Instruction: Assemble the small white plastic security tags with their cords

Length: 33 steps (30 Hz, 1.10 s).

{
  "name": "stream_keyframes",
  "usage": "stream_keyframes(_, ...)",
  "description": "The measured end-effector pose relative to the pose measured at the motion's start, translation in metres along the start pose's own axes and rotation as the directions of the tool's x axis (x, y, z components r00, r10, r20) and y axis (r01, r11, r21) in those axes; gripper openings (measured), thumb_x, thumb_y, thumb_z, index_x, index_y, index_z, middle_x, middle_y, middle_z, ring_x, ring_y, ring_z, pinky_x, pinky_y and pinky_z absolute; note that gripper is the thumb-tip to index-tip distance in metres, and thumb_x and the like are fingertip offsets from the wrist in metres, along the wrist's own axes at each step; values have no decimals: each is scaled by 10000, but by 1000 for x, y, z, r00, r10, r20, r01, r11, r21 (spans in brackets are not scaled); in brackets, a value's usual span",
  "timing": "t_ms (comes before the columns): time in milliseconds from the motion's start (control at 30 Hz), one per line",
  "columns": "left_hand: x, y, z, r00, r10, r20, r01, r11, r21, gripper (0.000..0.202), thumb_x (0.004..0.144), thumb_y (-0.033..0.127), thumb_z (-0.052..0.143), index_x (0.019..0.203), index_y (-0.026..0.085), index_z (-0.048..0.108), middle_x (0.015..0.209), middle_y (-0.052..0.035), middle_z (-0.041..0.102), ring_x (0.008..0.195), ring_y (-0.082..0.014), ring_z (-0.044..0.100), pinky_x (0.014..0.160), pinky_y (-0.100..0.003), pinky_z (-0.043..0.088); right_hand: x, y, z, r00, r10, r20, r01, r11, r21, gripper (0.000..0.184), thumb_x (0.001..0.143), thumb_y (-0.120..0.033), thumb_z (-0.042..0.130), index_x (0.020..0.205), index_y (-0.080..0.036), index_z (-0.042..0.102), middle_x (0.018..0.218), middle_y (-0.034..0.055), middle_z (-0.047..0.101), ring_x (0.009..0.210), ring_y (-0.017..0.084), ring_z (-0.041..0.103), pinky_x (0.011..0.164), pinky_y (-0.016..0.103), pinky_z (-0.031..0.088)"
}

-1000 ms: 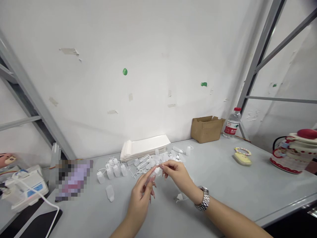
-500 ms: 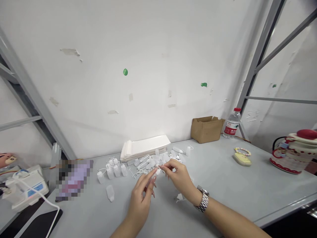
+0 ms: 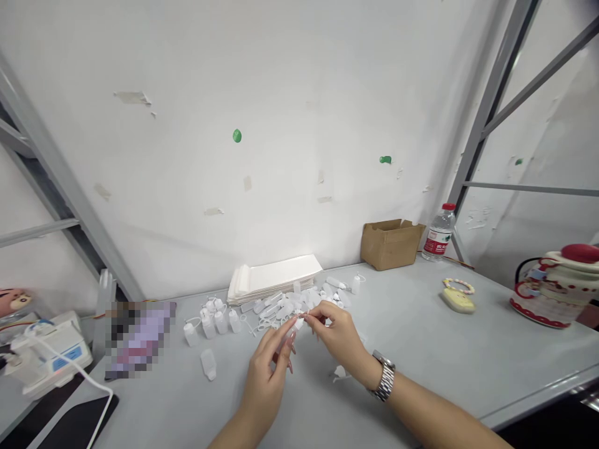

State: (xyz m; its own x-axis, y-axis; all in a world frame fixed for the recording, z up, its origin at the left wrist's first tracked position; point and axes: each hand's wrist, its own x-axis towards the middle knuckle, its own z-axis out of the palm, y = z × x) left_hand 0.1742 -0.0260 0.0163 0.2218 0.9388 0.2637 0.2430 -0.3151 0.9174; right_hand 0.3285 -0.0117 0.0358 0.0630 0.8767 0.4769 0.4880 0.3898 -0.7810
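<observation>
Between my hands is a small white plastic squeeze bottle [image 3: 298, 324], mostly hidden by fingers. My left hand [image 3: 269, 368] grips it from the left with curled fingers. My right hand [image 3: 334, 327], wearing a metal watch, pinches at the bottle's top, where the cap seems to be; the exact contact is too small to make out. Just beyond the fingertips lies a pile of loose translucent bottles and ring-shaped caps [image 3: 281, 307]. To the left, several capped bottles [image 3: 221, 322] stand upright. One uncapped bottle [image 3: 208, 364] lies flat in front of them. A white cap piece [image 3: 340, 373] lies beneath my right wrist.
White flat sheets [image 3: 285, 274] are stacked against the wall. Behind on the right stand a cardboard box [image 3: 392, 245] and a water bottle [image 3: 438, 234]. A yellow case [image 3: 458, 301] and a decorated jar [image 3: 556, 290] sit farther right. At left are a purple pouch [image 3: 147, 340] and a power strip [image 3: 58, 355].
Both hands stay nearly in place around the small bottle. My right fingertips have shifted very slightly at its top. Nothing else has visibly moved.
</observation>
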Motion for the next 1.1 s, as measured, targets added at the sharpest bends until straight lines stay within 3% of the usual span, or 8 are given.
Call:
stream_keyframes(433,-1,-1,2,1000,11,-28,-11,1000,2,402,840,414,394,1183,246,521,794,-23,537,539,-100,495,546,-252,461,-1,0,2,999,-41,-12,41,999,-15,178,782,-187,545,612,-175,593,555,-10,521,560,128,505,560,239,404)
stream_keyframes(800,-3,-6,4,996,86,-33,-84,994,64,403,850,388,383,1191,218,516,733,-18,574,486,-94,521,520,-246,493,-6,11,8,957,-268,-108,254,958,-130,192,824,-200,495,677,-168,613,598,22,564,562,128,506,545,240,404)
stream_keyframes(1100,-5,-14,6,991,129,-44,-122,983,138,386,847,376,398,1178,212,513,711,-4,599,446,-84,535,515,-233,499,-7,13,9,921,-372,-112,337,909,-245,256,860,-228,437,687,-178,619,568,21,557,541,128,504,523,235,406)
